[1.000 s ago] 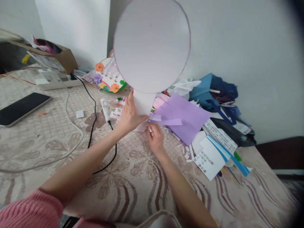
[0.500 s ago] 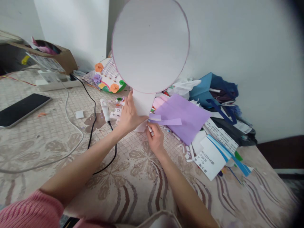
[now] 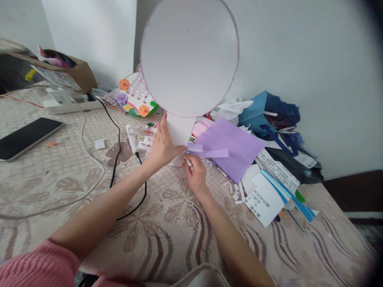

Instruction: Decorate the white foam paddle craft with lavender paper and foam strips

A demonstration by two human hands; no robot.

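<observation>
A large round white board [image 3: 190,59] with a thin purple rim stands upright on a white stem [image 3: 180,129]. My left hand [image 3: 163,145] is closed round the stem, its fingers up the left side and its thumb across the front. At the stem's lower right edge, my right hand [image 3: 196,171] is pinched with curled fingers. A small white bit shows by those fingertips; what exactly they grip is hidden. Just above them, a purple paper strip [image 3: 217,153] reaches right from the stem, over a purple sheet [image 3: 233,147].
Left of the hands lie a white hot glue gun [image 3: 131,137] with a black cord, a white square [image 3: 100,144] and a phone [image 3: 30,137]. A flower-decorated disc [image 3: 139,95] leans behind. Printed card [image 3: 265,199], scraps and a blue bag [image 3: 254,109] crowd the right.
Both hands and the white board hold the same place. The view has shifted very slightly; nothing else differs visibly.
</observation>
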